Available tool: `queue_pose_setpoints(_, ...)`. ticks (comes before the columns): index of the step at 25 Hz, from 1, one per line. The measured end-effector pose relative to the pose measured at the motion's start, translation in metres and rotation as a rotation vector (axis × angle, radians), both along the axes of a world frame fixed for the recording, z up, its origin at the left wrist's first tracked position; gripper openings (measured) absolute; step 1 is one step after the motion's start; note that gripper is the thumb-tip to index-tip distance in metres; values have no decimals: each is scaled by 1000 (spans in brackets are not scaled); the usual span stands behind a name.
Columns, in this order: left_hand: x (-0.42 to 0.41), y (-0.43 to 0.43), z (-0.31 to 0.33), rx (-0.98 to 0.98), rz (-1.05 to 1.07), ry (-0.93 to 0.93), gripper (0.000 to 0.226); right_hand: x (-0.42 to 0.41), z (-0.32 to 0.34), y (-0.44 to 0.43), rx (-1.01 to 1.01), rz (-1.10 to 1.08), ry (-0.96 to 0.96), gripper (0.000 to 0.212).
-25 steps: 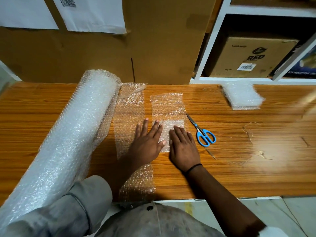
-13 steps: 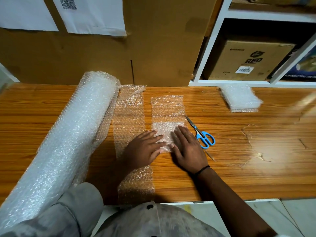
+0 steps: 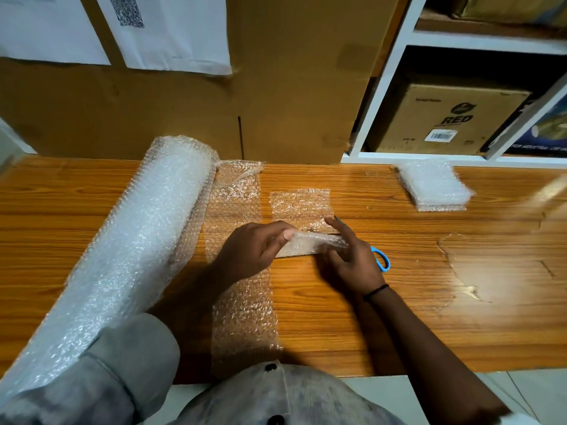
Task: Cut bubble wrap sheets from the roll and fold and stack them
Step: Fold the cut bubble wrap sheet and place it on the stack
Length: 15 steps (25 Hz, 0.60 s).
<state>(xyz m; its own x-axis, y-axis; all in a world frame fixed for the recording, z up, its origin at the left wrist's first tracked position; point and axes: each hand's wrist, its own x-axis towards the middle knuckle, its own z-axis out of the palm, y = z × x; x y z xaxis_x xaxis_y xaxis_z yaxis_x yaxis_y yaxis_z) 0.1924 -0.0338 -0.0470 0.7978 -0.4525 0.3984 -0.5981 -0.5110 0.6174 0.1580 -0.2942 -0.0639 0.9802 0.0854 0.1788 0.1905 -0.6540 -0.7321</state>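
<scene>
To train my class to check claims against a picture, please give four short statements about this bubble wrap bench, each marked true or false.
1. Both the left hand and the right hand hold the cut sheet. True.
2. The scissors are in the right hand. False: they lie on the table, partly hidden behind it.
3. The roll lies on the person's left. True.
4. The folded stack sits on the roll. False: it sits on the table, far right.
</scene>
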Motion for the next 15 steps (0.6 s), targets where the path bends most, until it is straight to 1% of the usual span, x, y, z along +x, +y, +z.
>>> queue_pose_setpoints(2,15,-4,7,-71,41,141,38,12,3,6,110,-86,9,51)
queue_pose_setpoints(4,28,-7,11,-114,110,258,47,29,2,11,159,-180,-4,46)
queue_pose_setpoints(6,39,-9,12,-80,181,312,63,48,3,15,159,-235,5,51)
queue_pose_setpoints(8,51,-11,9,-47,215,344,82,65,4,17,146,-260,50,58)
queue_pose_setpoints(10,63,-14,0,-38,250,356,94,79,4,19,122,-278,88,61)
queue_pose_setpoints(13,77,-19,-11,-21,286,358,99,96,-1,23,57,-310,126,65)
queue_pose_setpoints(15,79,-23,-18,39,283,303,97,100,-4,27,32,-338,126,66)
